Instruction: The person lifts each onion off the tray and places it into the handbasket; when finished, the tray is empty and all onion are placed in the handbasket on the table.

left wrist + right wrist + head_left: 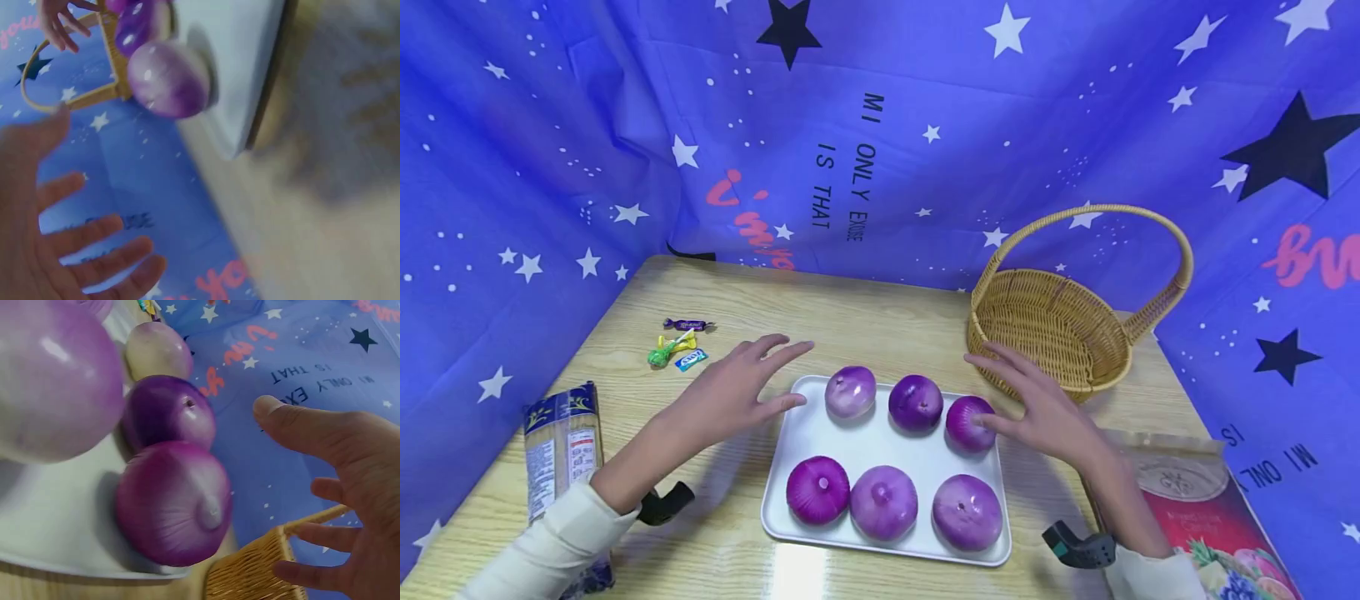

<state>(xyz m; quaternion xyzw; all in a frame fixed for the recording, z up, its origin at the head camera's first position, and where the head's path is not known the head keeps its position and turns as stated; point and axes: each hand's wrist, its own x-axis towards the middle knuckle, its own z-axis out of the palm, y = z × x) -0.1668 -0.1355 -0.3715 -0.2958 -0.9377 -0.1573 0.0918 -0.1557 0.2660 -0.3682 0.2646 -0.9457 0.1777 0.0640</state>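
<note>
A white tray (917, 454) holds several purple onions in two rows. My left hand (730, 396) hovers past the tray's upper left corner, fingers spread and holding nothing; the pale onion (851, 392) is nearest to it. At the other end, my right hand (1037, 408) is held over the tray's right edge, its thumb overlapping the back right onion (970, 423) in the head view. In the right wrist view a gap shows between the thumb (300, 428) and that onion (175, 503). The dark onion (915, 403) sits between those two in the back row.
A wicker basket (1052, 329) with a tall handle stands behind my right hand. Wrapped candies (679, 343) lie at the back left. A noodle packet (561, 450) lies by my left forearm, and a red candy bag (1202, 517) is under the right one. Blue starry cloth hangs behind.
</note>
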